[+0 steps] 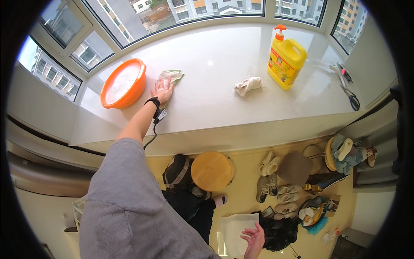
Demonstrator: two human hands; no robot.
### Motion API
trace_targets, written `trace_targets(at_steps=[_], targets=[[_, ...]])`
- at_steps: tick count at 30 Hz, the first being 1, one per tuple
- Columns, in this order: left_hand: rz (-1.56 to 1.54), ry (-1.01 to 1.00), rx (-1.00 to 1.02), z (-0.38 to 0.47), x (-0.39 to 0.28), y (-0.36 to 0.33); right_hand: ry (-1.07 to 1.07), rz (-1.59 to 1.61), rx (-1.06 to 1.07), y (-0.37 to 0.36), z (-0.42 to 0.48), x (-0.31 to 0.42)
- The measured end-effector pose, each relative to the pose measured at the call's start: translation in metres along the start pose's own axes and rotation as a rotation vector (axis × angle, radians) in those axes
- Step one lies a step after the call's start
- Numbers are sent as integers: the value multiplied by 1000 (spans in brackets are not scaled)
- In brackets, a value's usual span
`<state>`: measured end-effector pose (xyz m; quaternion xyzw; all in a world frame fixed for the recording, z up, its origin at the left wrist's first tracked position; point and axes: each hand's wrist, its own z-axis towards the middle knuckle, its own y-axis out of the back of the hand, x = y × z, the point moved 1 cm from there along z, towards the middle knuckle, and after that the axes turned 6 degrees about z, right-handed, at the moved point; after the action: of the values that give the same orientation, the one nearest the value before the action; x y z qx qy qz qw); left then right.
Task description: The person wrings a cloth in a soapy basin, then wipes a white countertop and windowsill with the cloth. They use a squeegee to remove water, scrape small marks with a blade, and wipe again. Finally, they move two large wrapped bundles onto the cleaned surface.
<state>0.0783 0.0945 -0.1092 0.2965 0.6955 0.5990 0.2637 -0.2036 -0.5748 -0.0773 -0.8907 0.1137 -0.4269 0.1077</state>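
Note:
My left hand [164,91] lies flat with its fingers spread on a damp cloth [173,75] with a green edge, on the white windowsill counter [207,97]. A black strap with a cable circles that wrist. Just left of the hand, an orange plastic basin [137,89] holds white suds. My right hand [254,239] hangs low beside my body, holding nothing, its fingers apart and partly curled. Farther right on the counter are a crumpled pale cloth [248,85] and a yellow jug of liquid detergent [288,63] with an orange pump.
Scissors [351,98] and another tool with red parts [344,73] lie at the counter's right end. On the floor stand a round wooden stool [212,171], several shoes [267,186], a black plastic bag [279,233] and a bin [312,212]. Windows border the counter's back.

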Motion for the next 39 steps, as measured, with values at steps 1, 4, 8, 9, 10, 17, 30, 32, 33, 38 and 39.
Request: trace_targets(at_steps=[1, 4, 8, 9, 10, 17, 30, 32, 33, 38, 39], targets=[[19, 49, 21, 14, -3, -2, -24, -12, -3, 3, -4, -1], [60, 110, 13, 53, -21, 1, -85, 7, -10, 10, -15, -4], [49, -10, 41, 73, -54, 6, -196, -23, -15, 14, -24, -6], [55, -62, 19, 68, -58, 7, -234, -38, -19, 14, -26, -5], [69, -131, -30, 58, -62, 6, -272, -55, 0, 13, -26, -2], [118, -430, 39, -48, -56, 11, -41, -248, 175, 8, -14, 70], [66, -235, 49, -157, -94, 0, 45, -258, 246, -14, 23, 121], [49, -201, 29, -163, -122, -7, 16, -260, 252, -16, 38, 124], [44, -187, 8, -164, -140, -10, -2, -265, 251, -19, 49, 127], [-60, -139, -49, -161, -219, -18, -40, -473, 468, -66, 138, 172], [-110, -136, -44, -154, -235, -16, -48, -501, 486, -83, 158, 183]])
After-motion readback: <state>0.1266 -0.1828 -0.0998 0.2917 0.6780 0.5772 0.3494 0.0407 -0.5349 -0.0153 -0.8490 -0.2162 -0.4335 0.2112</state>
